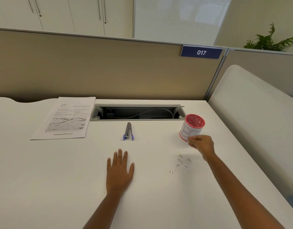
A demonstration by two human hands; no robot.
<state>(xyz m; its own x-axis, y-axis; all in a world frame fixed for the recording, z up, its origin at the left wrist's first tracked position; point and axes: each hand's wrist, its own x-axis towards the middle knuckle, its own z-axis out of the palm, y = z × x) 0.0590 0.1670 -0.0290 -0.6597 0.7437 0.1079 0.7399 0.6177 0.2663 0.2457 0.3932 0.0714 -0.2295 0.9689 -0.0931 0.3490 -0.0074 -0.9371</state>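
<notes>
Right hand (201,144), fingers curled, sits at 5 o'clock of the pink perforated metal cup with white paper label (192,128); whether it pinches anything is unclear. Small bent silver staples (181,160) lie at the hand's 7 o'clock.

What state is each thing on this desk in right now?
Pink cup: upright, open top.
Grey and purple tool: lying flat, untouched.
Paper stack: lying flat, print up.
Loose staples: scattered on the desk.
Cable hatch: open.
Left hand: flat on the desk, fingers straight.
Right hand: fingers curled by the cup; any hold too small to tell.
</notes>
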